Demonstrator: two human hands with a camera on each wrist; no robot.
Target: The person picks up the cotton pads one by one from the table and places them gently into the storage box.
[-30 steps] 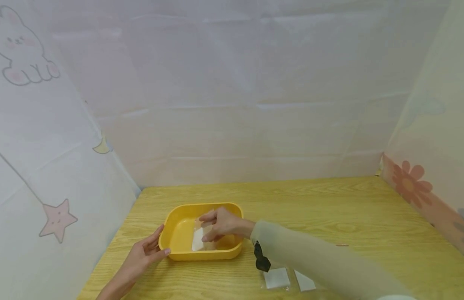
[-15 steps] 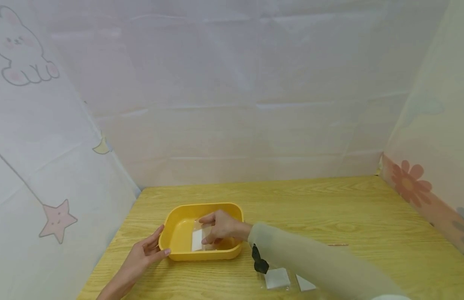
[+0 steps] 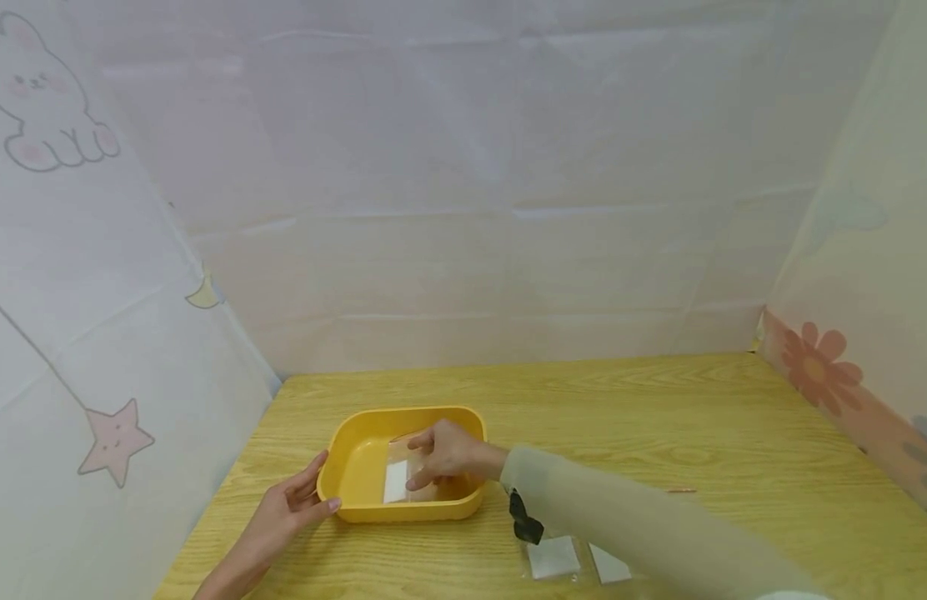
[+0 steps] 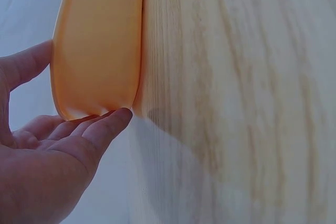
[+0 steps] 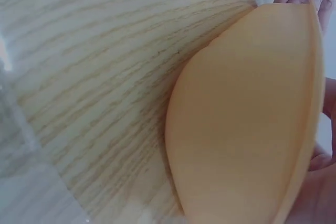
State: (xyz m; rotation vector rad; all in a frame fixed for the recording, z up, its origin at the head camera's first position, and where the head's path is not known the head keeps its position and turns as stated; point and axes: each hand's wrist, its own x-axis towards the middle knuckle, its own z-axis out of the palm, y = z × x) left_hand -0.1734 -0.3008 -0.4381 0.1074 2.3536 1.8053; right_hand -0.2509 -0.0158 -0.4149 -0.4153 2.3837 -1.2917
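Note:
A yellow plastic tub point(image 3: 403, 512) stands on the wooden table at the left of the head view. My left hand point(image 3: 279, 512) holds its left end, thumb at the rim and fingers along the outer wall; the left wrist view shows these fingers point(image 4: 107, 129) against the tub. Inside the tub, my right hand point(image 3: 452, 454) hovers over or touches a clear packet with a white square point(image 3: 396, 482). Its thumb and index finger are spread apart, while the other fingers are partly hidden. In the right wrist view, the tub's wall point(image 5: 236, 108) covers most of that hand.
Near the front edge lie two more clear packets with white contents, one point(image 3: 553, 557) beside the right sleeve and another point(image 3: 609, 564) partly under it. A thin reddish-brown strip point(image 3: 681, 490) lies further right. Printed sheets wall the table at the back and sides.
The right hand shifts only slightly within the tub, and a little more of the packet's top edge shows. The left hand and the tub stay in place.

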